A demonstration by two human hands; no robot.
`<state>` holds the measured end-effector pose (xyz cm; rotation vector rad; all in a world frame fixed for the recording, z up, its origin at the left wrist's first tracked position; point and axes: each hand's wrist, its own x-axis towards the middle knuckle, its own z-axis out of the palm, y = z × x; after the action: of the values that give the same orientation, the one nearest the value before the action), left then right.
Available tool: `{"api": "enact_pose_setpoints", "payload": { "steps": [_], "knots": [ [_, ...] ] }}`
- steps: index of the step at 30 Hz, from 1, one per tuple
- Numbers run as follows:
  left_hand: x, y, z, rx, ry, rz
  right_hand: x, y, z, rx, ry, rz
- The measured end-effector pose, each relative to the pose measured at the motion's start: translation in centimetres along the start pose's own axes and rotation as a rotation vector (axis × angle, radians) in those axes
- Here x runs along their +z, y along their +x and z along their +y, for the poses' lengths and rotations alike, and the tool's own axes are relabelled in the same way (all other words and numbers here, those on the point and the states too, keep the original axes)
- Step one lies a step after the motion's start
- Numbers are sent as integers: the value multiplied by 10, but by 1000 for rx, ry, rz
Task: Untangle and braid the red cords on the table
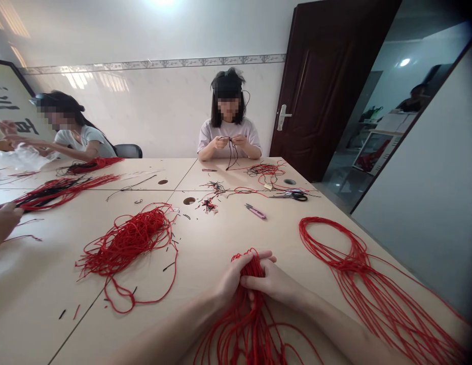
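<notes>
The one camera sat on the person's head, looked forward and down over the table [205, 253], close to both hands, edges maybe bent

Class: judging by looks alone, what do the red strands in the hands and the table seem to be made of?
Red strands: probably thin synthetic or waxed cord, limp, matte, drooping in loops. Table: seemingly pale wood-look laminate, smooth, faintly glossy, with seams between panels.

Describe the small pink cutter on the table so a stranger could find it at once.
Start at the pale wooden table and find the tangled red cord pile. Right of it, past a round hole, lies the pink cutter, alone on bare wood; the black scissors farther back are bigger and darker.
</notes>
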<state>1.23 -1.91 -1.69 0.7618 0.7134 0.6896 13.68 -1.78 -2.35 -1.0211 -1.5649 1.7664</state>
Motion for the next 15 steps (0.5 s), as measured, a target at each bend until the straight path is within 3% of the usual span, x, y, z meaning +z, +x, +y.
{"api": "enact_pose_setpoints", "payload": {
  "steps": [15],
  "knots": [
    [7,-3,11,-14,67,48,-5,-2,-5,-32,2,-17]
  ]
}}
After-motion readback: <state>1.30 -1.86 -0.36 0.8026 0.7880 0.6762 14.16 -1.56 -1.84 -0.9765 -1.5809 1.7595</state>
